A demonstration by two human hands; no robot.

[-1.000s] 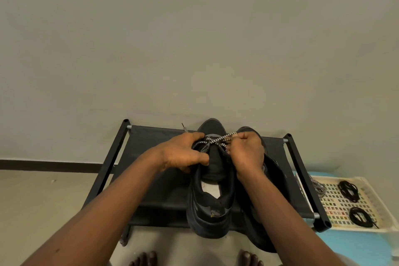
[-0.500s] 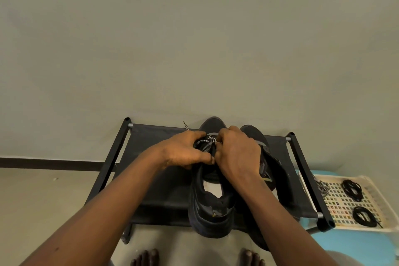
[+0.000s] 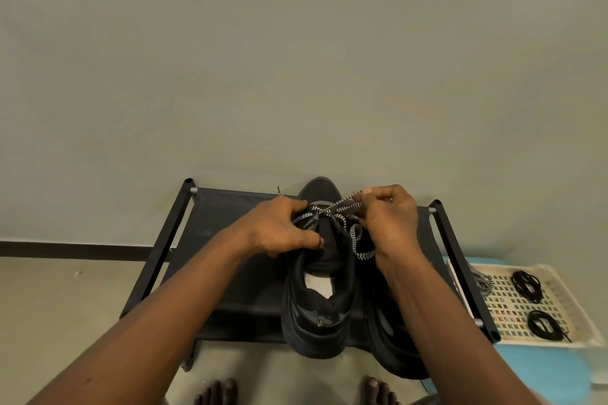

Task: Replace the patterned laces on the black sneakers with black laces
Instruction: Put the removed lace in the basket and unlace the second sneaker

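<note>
1. My left hand (image 3: 279, 230) is curled round the upper of the sneaker (image 3: 317, 316), fingers wrapped over its side beside the tongue, holding it steady.
2. My right hand (image 3: 388, 220) pinches the patterned lace (image 3: 348, 207) between thumb and fingertips, raised just above the eyelets near the toe end.
3. That lace is a black-and-white zigzag cord. It crosses over the front of the tongue, one strand runs under my left thumb, and a slack loop hangs beneath my right hand along the shoe's right side. One tipped end pokes up behind my left hand.
4. The sneaker is black with a thick sole, a pale insole showing through the opening, heel towards me and toe towards the wall. It sits on the black fabric shelf of the rack (image 3: 230, 273).
5. The second sneaker (image 3: 394, 348), also black, lies just beside it on the right, largely hidden under my right forearm.
6. To the right of the rack a white basket (image 3: 559, 289) holds the black laces (image 3: 526, 281), two coiled bundles lying apart.
7. A loose patterned lace (image 3: 480, 276) drapes over the basket's near-left rim, next to the rack's side bar.
</note>
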